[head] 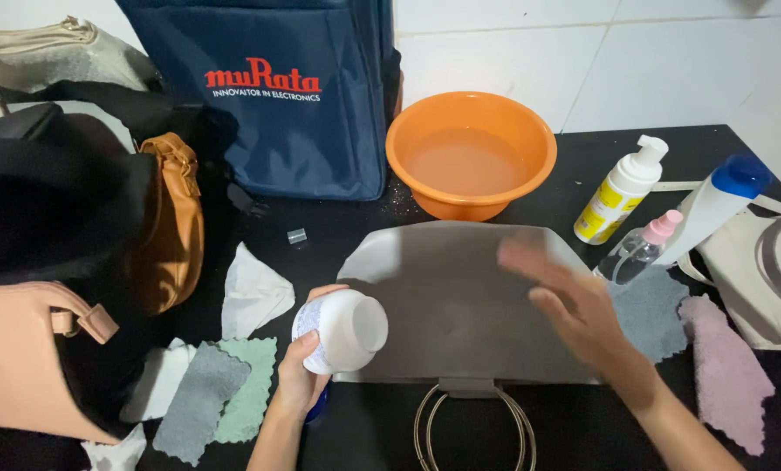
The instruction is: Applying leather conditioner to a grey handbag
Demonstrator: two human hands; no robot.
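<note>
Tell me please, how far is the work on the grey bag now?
Done: cleaning things are set out, the orange basin holds water, and cloths lie ready. In hand: the left hand holds a white bottle tilted beside the flat grey bag, while the right hand, blurred, is over its surface. Left: no cloth is on the bag yet.

white bottle (345, 329) tilted, grey bag (447, 301) flat
</note>
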